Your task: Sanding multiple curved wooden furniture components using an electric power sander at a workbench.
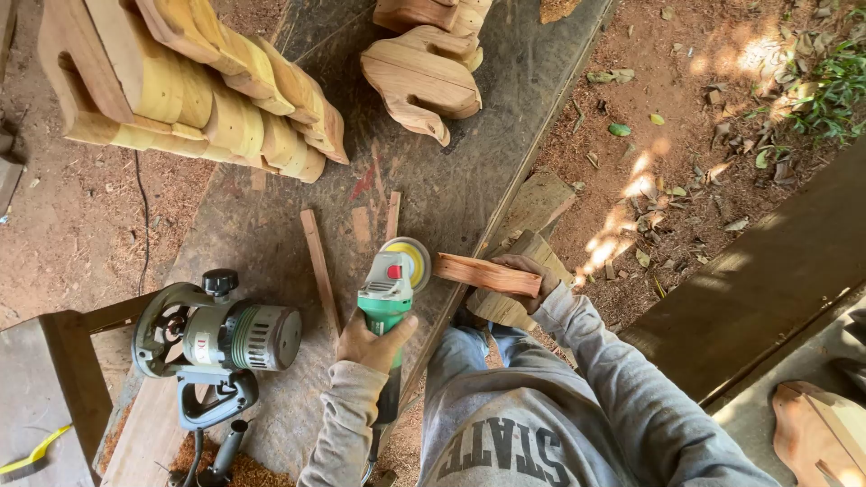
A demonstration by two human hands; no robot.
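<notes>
Over a worn board workbench (271, 234), the left hand (372, 341) grips a green angle grinder (390, 293) (sanding disc against the wood), while the right hand (526, 275) closes its fingers around a reddish wooden strip (483, 273), near a circular saw (216, 338)

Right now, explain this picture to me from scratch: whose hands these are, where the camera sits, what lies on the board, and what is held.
There is one picture, taken by a camera worn on a person's head, looking down at their own arms in grey sleeves. The left hand grips a green angle grinder with a yellowish sanding disc. The right hand holds a short reddish wood piece with one end close to the disc; whether they touch is unclear. Both are over a long grey workboard. On it lie a larger grey-green power tool, thin wood strips, and stacks of curved cut wooden parts. Around it is bare earth with dry leaves.
</notes>
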